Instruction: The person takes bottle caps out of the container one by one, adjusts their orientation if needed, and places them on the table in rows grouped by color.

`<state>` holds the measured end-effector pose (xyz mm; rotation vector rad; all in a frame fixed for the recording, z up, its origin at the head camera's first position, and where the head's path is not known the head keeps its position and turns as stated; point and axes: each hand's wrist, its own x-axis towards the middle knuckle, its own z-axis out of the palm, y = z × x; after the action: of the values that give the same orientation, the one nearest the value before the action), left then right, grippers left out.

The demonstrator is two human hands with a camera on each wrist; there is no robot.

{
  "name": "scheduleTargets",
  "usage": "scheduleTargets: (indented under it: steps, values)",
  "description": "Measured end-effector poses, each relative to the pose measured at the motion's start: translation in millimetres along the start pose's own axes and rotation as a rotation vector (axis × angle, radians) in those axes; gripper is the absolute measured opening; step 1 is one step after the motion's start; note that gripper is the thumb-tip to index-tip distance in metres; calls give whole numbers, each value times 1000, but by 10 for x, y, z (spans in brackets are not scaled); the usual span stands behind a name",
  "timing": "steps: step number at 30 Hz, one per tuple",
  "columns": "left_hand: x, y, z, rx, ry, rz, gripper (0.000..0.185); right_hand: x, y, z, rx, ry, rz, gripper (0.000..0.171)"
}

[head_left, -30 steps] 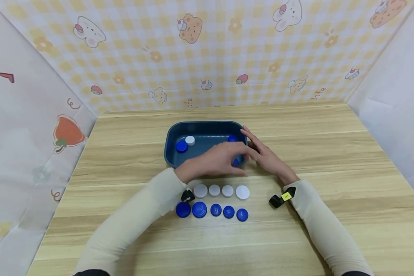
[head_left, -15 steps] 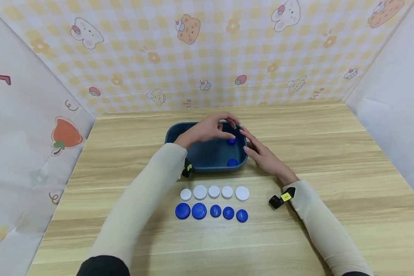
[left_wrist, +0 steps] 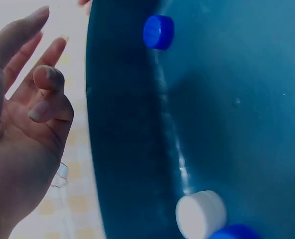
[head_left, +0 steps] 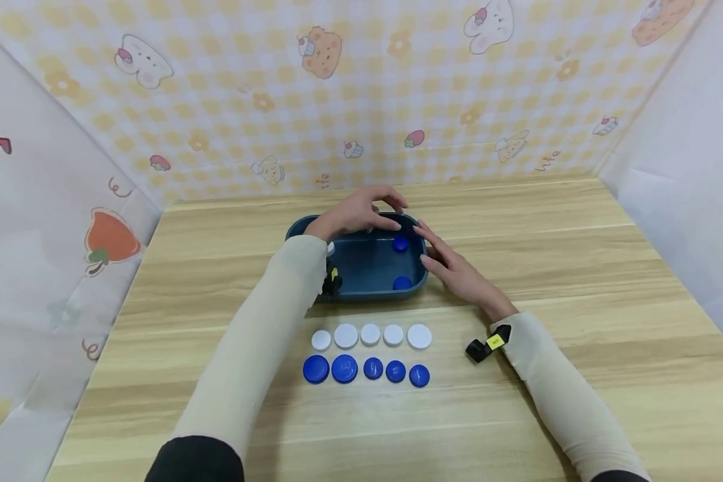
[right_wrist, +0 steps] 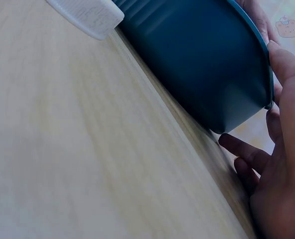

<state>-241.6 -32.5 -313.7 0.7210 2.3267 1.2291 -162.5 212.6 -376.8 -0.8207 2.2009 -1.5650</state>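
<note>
The left hand [head_left: 355, 213] hovered over the far rim of the blue tray [head_left: 361, 268], fingers loosely spread and holding nothing. The right hand [head_left: 452, 268] lay flat against the tray's right wall, fingers straight. Inside, two blue caps [head_left: 401, 244] sat near that wall and a white cap [left_wrist: 201, 214] at the left. Two cap rows [head_left: 367, 353] lined the surface [head_left: 578, 268] nearer the person, with bare wood to either side. Since half a second earlier, the left hand had edged slightly farther back.
</note>
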Motion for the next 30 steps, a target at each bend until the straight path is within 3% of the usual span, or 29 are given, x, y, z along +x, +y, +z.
scheduleTargets:
  steps: [7,13,19,24,30]
  values:
    - [-19,-112,23,-67,-54,-52,44,-12,11,-2,1,8,14,55]
    - [-6,-66,52,48,-157,-48,42,-8,6,-1,-3,0,7,55]
    - [25,-18,110,201,-211,-133,43,-10,-2,-10,-8,-4,1,55]
    - [58,-2,155,249,-239,-188,45,-20,-2,-12,-18,-2,12,55]
    - [77,11,183,302,-291,-200,46,-15,4,-2,-3,-3,11,55]
